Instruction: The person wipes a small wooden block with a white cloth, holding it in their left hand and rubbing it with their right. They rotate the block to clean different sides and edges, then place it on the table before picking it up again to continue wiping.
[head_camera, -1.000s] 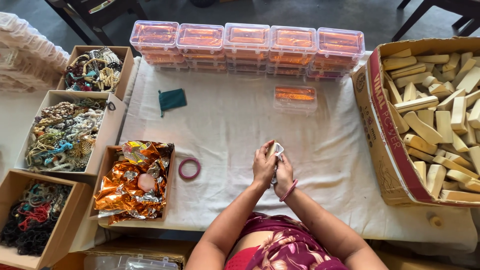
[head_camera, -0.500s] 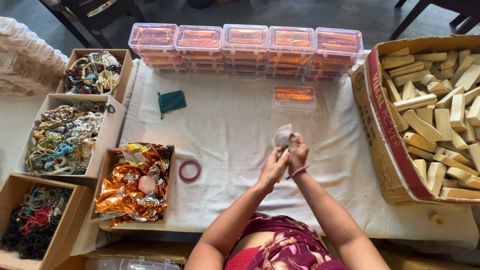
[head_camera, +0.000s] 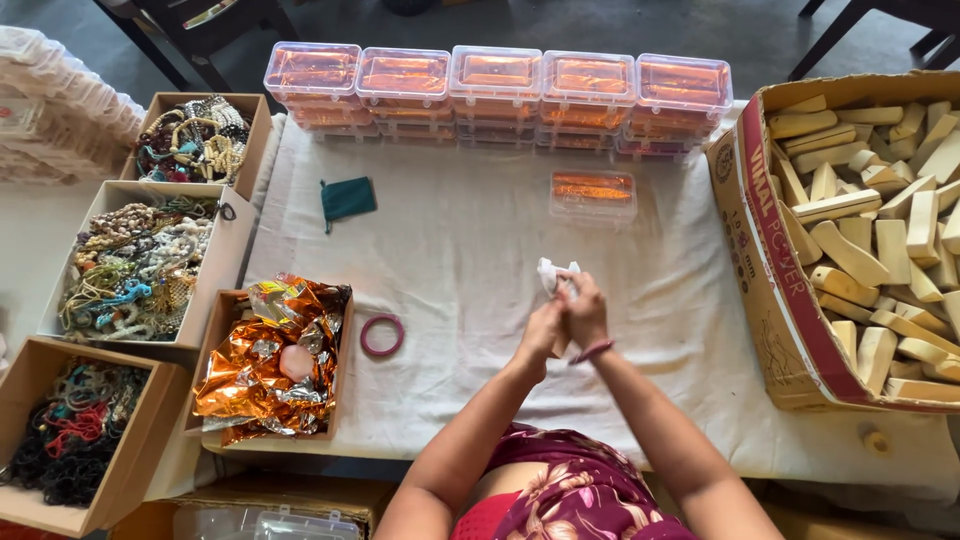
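Looking down, we see the bench (head_camera: 450, 260) spread with a pale cloth, and at its right edge the biggest thing on it, a cardboard box (head_camera: 770, 290) heaped with pale wooden blocks. Along the far edge runs a row of clear plastic cases (head_camera: 497, 85) with orange contents, stacked in layers, and one single case (head_camera: 593, 196) lies apart, nearer to us. On the left stand open boxes of beaded jewellery (head_camera: 140, 265), and beside them a box of crumpled orange foil (head_camera: 272, 355). A small dark green pouch (head_camera: 348, 198) lies on the cloth near the stacked cases, and a pink bangle (head_camera: 382, 335) rests just beside the foil box. At the middle of the bench our left hand (head_camera: 541, 332) and right hand (head_camera: 583, 312) press together, each grip closed around a small white crumpled wrapper (head_camera: 553, 273), whose top sticks out above the fingertips; it is held just above the cloth, in front of the single case.
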